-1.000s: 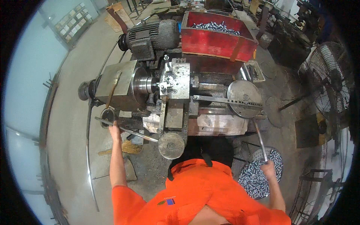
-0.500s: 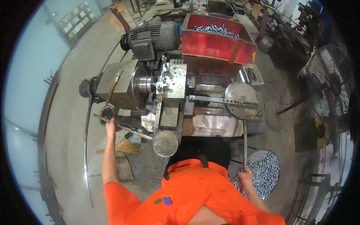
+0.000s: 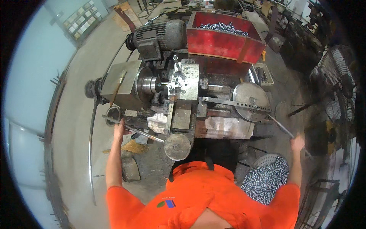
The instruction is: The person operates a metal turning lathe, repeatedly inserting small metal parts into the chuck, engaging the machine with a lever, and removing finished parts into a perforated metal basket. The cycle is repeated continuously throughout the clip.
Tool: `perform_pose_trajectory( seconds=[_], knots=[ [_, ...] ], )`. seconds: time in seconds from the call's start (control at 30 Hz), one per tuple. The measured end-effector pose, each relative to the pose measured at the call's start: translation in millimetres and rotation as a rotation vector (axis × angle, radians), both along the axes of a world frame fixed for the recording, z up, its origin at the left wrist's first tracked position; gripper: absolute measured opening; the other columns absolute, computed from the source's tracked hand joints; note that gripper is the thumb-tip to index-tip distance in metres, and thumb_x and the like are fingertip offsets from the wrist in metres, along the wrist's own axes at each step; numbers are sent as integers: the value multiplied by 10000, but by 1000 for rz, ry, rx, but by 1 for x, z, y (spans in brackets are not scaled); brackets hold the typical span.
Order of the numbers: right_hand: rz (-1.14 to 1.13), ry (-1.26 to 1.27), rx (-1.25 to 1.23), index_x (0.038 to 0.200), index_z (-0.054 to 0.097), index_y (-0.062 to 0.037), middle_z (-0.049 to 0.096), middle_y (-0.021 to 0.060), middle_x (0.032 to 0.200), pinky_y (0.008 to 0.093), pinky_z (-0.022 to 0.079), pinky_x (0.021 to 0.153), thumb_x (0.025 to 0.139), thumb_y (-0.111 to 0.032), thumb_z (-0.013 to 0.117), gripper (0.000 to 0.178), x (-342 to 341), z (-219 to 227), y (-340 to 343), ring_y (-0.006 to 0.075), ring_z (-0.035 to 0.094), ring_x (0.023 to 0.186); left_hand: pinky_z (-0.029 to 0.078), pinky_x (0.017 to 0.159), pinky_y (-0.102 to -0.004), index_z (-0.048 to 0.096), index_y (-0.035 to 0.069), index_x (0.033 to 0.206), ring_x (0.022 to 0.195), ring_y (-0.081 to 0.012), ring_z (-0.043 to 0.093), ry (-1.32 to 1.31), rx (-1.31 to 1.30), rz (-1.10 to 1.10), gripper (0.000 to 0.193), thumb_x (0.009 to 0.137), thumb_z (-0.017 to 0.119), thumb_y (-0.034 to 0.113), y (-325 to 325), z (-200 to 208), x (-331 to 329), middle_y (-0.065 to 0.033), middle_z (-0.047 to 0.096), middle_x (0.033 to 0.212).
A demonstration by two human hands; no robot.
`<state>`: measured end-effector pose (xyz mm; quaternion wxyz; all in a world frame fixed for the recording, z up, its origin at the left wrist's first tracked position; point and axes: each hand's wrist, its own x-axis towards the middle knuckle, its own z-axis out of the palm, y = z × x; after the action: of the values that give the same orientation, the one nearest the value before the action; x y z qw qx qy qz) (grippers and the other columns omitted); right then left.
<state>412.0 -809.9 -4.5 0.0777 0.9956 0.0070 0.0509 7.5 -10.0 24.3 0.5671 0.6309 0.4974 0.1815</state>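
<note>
A small lathe-like machine stands before me. My left hand (image 3: 119, 130) is closed round a steel lever (image 3: 143, 133) that runs to a round metal disc (image 3: 177, 147). Out to the right, my right hand (image 3: 297, 142) grips a second lever (image 3: 280, 124), slanting from a larger disc (image 3: 250, 101). A perforated flat bar (image 3: 236, 104) crosses this larger disc. Between the levers sit the round chuck (image 3: 148, 84) and the tool block (image 3: 189, 81), with a narrow gap between them. A thin piece shows in that gap; its kind is too small to tell.
A red bin (image 3: 225, 44) of small metal parts stands behind the machine, beside a motor (image 3: 162, 36). A perforated basket (image 3: 271, 157) full of shiny parts is at my lower right. A fan (image 3: 337, 82) stands far right, and a straw broom (image 3: 133, 147) lies lower left.
My right hand has swung its lever outward and up to the right, away from my body. The gap between chuck and tool block looks wider. My left hand keeps its grip.
</note>
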Motion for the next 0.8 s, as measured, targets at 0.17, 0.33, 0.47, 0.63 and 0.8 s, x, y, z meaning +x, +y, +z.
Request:
perform_pose_trajectory(
  seconds=[0.17,0.33,0.47,0.63,0.8],
  knots=[
    [77,-369,143,1349,368,-18,434,231,1316,454,301,1029,620,-187,574,776,-28,-1,65,368,427,1189,539,650,-356,539,-21,1097,707,-244,660,-348,-136,139,529,860,551,452,19,-28,-41,-134,630,776],
    [357,-399,551,1357,353,1,381,211,1379,441,241,1082,592,-133,578,809,-110,-41,98,372,338,1281,498,745,-413,548,-1,1141,851,-304,645,590,548,-380,616,809,584,516,36,-102,-70,-169,661,916],
    [230,2,607,1234,507,-21,485,206,1276,385,367,998,581,-93,599,664,-161,-59,127,370,461,1172,497,742,-445,601,18,993,856,-370,627,933,778,-663,546,797,576,526,2,-116,-32,-213,651,910],
    [333,158,783,1001,635,-7,616,183,1057,377,458,878,582,-98,601,430,-175,-55,162,348,578,999,497,728,-460,626,21,899,850,-395,620,812,676,-70,457,779,605,462,-35,-205,-21,-210,649,891],
    [383,155,802,946,647,-2,639,176,988,371,480,838,584,-97,598,378,-165,-18,190,346,608,931,503,753,-443,590,16,946,922,-367,618,943,664,-593,454,786,612,440,-17,-154,-31,-207,640,980]
  ],
)
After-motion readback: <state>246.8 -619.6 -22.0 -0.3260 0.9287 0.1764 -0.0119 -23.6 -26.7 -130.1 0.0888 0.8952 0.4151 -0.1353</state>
